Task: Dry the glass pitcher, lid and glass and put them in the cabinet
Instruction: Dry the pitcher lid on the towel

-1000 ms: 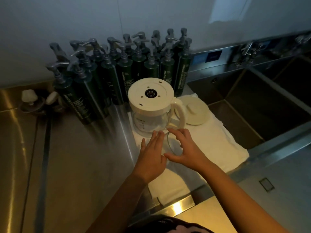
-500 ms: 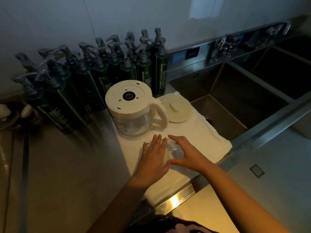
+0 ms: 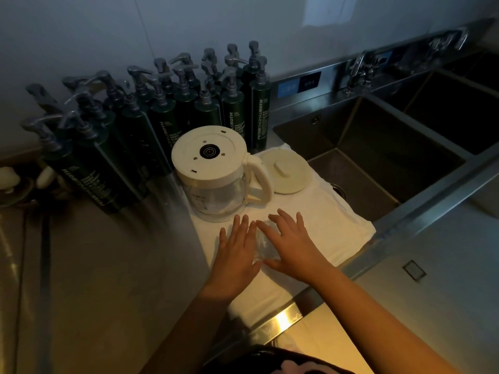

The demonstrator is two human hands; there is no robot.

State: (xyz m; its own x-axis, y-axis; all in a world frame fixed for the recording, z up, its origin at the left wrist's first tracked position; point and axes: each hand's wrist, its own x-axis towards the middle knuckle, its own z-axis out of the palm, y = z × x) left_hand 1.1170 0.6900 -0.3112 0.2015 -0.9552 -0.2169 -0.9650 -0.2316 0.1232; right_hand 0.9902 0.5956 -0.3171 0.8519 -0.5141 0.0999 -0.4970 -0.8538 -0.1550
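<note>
A clear glass (image 3: 264, 245) rests low on the white towel (image 3: 329, 220), hard to make out in the dim light. My left hand (image 3: 235, 256) presses against its left side with fingers straight. My right hand (image 3: 293, 248) covers its right side, thumb tucked under the near edge. Just behind my hands the glass pitcher (image 3: 216, 174) stands upside down on the towel, its cream base up and its handle pointing right. The round cream lid (image 3: 286, 171) lies flat on the towel to the right of the handle. No cabinet is in view.
Several dark green pump bottles (image 3: 162, 117) crowd the wall behind and left of the pitcher. A deep steel sink (image 3: 378, 147) with a faucet (image 3: 359, 66) drops off right of the towel. Steel counter (image 3: 108, 279) stretches to the left.
Both hands have closed in on the glass and brought it lower, toward the towel's near part. My view has shifted left and down, showing more of the sink.
</note>
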